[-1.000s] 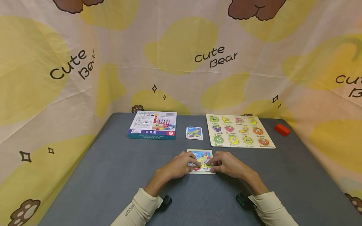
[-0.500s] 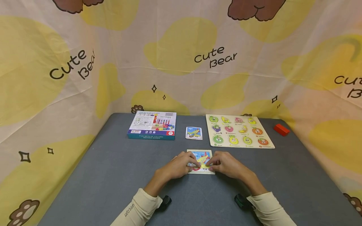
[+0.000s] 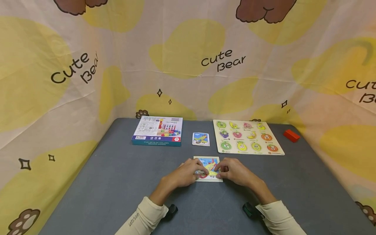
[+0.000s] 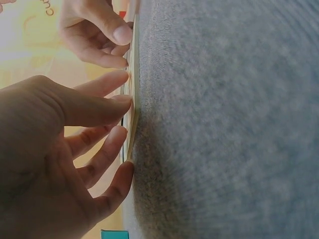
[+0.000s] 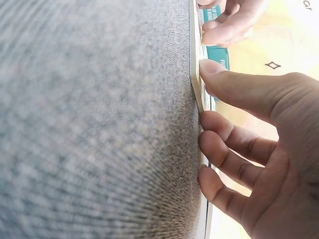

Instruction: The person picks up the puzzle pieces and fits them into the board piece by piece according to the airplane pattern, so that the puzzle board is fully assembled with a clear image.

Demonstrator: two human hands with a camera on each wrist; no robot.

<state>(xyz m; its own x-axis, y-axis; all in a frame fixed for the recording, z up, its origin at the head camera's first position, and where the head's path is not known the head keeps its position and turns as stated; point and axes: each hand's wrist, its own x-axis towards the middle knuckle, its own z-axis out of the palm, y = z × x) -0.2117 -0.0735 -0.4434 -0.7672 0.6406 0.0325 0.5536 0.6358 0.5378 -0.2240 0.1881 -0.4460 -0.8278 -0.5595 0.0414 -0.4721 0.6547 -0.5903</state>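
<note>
A small square jigsaw puzzle [image 3: 209, 161] with a yellow airplane picture and a pale frame lies flat on the grey table. My left hand [image 3: 187, 172] rests its thumb and fingertips on the puzzle's left side. On the right side, my right hand [image 3: 236, 171] touches the lower right part with thumb and forefinger. Seen edge-on in the left wrist view, the puzzle board [image 4: 135, 102] lies under relaxed fingers. The right wrist view shows the right thumb [image 5: 214, 68] on the board's top, the other fingers loosely bent beside its edge. Fingers hide parts of the picture.
Behind the puzzle lies a picture card [image 3: 201, 139] with a similar airplane. A flat bead-set box [image 3: 157, 131] is at the back left. A fruit board [image 3: 248, 137] lies at the back right, with a red block [image 3: 291, 135] beyond it. Printed cloth [image 3: 176, 49] hangs behind the table.
The outlined gap at the puzzle's lower right, seen one second ago, now shows yellow picture with small wheels. The right fingers have shifted slightly there; the left hand stays nearly still.
</note>
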